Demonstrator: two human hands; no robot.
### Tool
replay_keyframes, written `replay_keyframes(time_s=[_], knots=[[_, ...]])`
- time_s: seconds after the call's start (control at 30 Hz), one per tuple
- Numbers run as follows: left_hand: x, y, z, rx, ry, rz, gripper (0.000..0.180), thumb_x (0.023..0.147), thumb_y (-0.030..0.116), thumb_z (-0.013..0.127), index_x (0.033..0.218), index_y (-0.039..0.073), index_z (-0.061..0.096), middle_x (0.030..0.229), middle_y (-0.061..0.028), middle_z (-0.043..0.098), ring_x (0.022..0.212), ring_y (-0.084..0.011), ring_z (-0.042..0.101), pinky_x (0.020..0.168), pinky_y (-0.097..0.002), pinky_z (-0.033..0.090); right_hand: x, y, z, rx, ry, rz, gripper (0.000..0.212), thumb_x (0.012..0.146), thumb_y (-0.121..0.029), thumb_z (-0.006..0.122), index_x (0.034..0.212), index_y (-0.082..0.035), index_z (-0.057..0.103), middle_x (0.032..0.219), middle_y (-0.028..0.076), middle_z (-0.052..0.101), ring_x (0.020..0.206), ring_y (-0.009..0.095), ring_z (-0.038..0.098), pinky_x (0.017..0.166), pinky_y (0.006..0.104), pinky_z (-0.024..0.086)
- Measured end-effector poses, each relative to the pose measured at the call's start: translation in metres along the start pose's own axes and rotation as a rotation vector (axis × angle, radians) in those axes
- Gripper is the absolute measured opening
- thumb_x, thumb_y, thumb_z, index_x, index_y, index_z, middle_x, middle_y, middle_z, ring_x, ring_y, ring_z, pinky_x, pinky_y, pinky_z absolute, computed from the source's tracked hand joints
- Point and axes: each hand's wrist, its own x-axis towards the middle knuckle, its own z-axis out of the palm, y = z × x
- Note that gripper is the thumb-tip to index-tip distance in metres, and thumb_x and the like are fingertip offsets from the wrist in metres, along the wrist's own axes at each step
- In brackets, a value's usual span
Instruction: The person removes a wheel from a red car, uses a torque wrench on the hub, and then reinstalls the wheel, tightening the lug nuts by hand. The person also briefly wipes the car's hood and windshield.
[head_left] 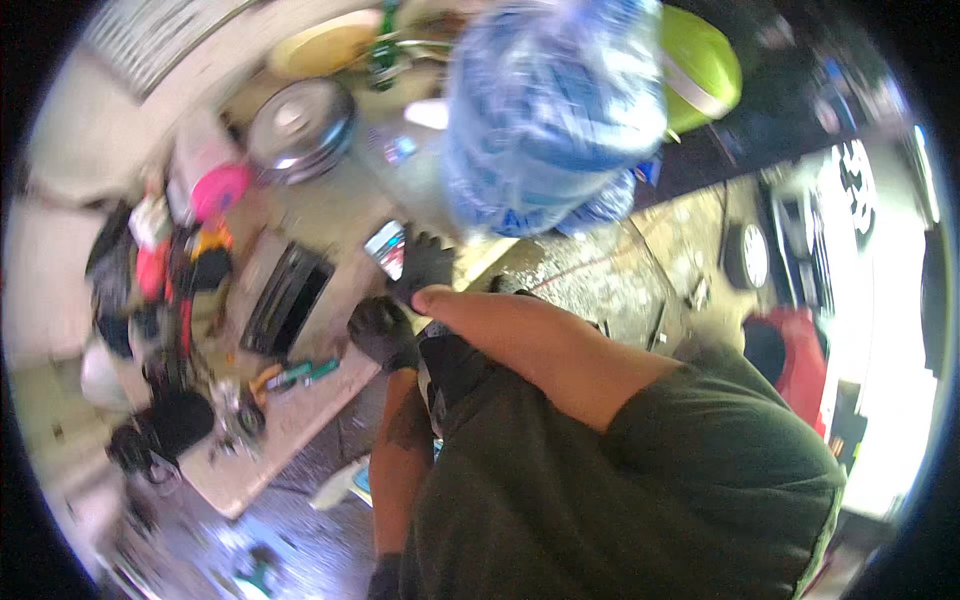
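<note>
Black-gloved right hand [425, 265] is gripping a smartphone [385, 248] jutting up-left beyond its fingers, while the left hand [383, 333], fingers curled closed and empty, is hovering just below.

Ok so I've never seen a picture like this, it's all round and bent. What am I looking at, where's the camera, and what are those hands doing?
There is only one picture, from a wide fisheye camera worn on a person's head and looking down, which is why straight edges bend. No machine is involved: a person in a dark green shirt works in black gloves. The right hand touches a small flat shiny object; blur hides whether it grips it. The left hand is curled just below. On the workbench lie a black slotted box, green-handled pliers, a pink bowl and a metal lid. A big blue water bottle stands behind.
</note>
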Motion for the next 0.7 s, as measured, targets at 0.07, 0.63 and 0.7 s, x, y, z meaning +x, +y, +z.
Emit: replay_keyframes(time_s=[0.07, 0.63, 0.7], knots=[[0.024, -0.02, -0.037, -0.042, -0.096, -0.051, 0.018, 0.083, 0.025, 0.059, 0.082, 0.007, 0.062, 0.088, -0.0128, 0.062, 0.086, -0.0325, 0.058, 0.075, -0.0447, 0.045, -0.013, -0.033, -0.01, -0.067, 0.054, -0.003, 0.101, 0.064, -0.045, 0.074, 0.145, -0.008, 0.027, 0.113, 0.016, 0.055, 0.106, 0.032, 0.054, 0.083, 0.0487, 0.042], [0.006, 0.021, -0.003, -0.045, 0.077, 0.111, 0.016, 0.087, 0.016, 0.062, 0.078, 0.003, 0.061, 0.085, -0.0132, 0.062, 0.081, -0.0327, 0.057, 0.074, -0.0454, 0.044, -0.114, 0.444, -0.063, 0.214, -0.338, 0.471, 0.056, 0.079, -0.039, 0.063, 0.125, -0.007, 0.057, 0.119, 0.02, 0.061, 0.11, 0.037, 0.058, 0.096, 0.0404, 0.044], [0.007, 0.014, -0.007, -0.014, 0.183, 0.197, 0.015, 0.086, 0.019, 0.064, 0.088, 0.004, 0.063, 0.089, -0.0128, 0.062, 0.086, -0.0318, 0.059, 0.079, -0.0437, 0.044, -0.169, 0.489, -0.093, 0.266, -0.224, 0.819, 0.051, 0.078, -0.036, 0.064, 0.117, -0.003, 0.06, 0.115, 0.025, 0.061, 0.107, 0.036, 0.06, 0.087, 0.0401, 0.048]])
